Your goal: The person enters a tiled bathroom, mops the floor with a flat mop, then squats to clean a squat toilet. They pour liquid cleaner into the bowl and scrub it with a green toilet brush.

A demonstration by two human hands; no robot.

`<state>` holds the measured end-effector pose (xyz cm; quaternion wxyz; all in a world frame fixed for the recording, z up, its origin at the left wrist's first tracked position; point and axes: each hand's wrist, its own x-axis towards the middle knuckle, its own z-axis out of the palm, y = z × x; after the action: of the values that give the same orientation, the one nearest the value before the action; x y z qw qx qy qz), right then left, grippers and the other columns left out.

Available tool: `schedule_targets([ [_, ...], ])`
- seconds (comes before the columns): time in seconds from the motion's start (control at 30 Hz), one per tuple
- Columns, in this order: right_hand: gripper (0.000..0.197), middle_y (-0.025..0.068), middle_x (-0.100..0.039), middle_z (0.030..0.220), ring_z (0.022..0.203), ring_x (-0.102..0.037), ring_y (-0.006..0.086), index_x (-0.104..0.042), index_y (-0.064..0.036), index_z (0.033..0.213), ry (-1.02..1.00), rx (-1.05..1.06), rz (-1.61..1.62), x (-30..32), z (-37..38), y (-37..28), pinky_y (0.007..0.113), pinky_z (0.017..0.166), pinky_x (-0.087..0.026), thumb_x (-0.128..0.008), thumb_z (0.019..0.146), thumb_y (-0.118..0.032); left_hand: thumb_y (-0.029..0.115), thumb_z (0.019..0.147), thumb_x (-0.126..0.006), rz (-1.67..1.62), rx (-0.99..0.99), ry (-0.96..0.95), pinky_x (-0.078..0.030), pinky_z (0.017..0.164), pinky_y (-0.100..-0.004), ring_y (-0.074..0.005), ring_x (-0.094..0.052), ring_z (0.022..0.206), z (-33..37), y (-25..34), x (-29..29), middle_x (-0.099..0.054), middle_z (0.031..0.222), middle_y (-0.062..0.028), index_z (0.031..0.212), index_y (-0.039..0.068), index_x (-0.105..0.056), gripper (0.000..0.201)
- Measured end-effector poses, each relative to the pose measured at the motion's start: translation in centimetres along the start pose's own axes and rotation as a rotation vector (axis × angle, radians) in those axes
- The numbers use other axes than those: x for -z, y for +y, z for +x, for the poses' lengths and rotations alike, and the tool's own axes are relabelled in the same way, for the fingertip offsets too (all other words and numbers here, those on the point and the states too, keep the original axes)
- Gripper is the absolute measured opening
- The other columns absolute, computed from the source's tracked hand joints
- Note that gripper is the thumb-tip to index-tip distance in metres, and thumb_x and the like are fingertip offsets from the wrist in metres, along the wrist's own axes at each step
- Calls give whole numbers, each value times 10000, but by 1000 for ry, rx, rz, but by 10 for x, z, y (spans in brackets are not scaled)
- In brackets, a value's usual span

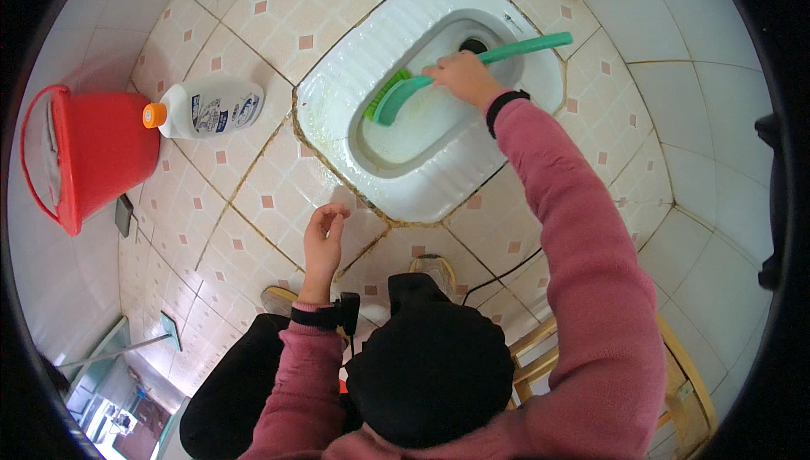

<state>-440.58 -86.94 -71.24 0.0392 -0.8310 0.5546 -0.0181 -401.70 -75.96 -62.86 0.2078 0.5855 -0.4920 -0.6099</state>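
Observation:
My right hand (pixel 462 77) is closed around the middle of a green long-handled toilet brush (pixel 525 45). Its bright green bristles (pixel 387 94) press against the inner left side of the basin of a white squat toilet (pixel 337 123). The free end of the handle reaches past the toilet's right rim, and the dark drain hole (pixel 472 45) shows beside my fingers. My left hand (pixel 325 232) hovers over the floor near the toilet's front edge. Its fingers are curled loosely, with the thumb near the fingertips, and nothing shows in them.
At left, a red bucket (pixel 110 152) stands beside a white bottle with an orange cap (pixel 221 107). A squeegee-like tool (pixel 171 331) leans near the doorway at lower left. Behind me is a wooden chair (pixel 688 384). A thin black cable (pixel 506 274) crosses the tiles.

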Motion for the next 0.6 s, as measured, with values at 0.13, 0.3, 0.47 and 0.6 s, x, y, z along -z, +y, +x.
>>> schedule_targets([
  [0.13, 230, 53, -629, 808, 732, -623, 270, -631, -208, 1046, 32, -129, -68, 6, -14, 35, 391, 666, -466, -584, 826, -258, 48, 908, -506, 9, 14, 14, -438, 845, -263, -147, -592, 929, -2, -3, 5, -629, 967, -78, 1036, 0, -561, 148],
  [0.3, 266, 59, -630, 818, 750, -623, 281, -635, -203, 1074, 41, -279, -83, 13, -28, 62, 396, 656, -471, -605, 814, -253, 44, 915, -498, 19, 16, 17, -434, 886, -282, -170, -585, 952, -2, -2, 14, -617, 985, -86, 1061, -16, -550, 167],
  [0.47, 282, 68, -626, 812, 748, -628, 276, -636, -204, 1080, -7, -204, -70, 7, -24, 51, 386, 629, -477, -621, 802, -248, 51, 911, -504, 17, 1, 44, -442, 837, -262, -147, -595, 926, -4, 0, 14, -628, 959, -71, 1046, 1, -552, 152],
  [0.6, 285, 67, -622, 812, 741, -629, 279, -629, -188, 1090, -22, -64, 23, -5, -10, 20, 397, 619, -479, -610, 810, -244, 46, 909, -502, 10, -5, 35, -443, 838, -265, -148, -594, 932, -5, 0, 8, -627, 958, -70, 1042, 2, -554, 149],
])
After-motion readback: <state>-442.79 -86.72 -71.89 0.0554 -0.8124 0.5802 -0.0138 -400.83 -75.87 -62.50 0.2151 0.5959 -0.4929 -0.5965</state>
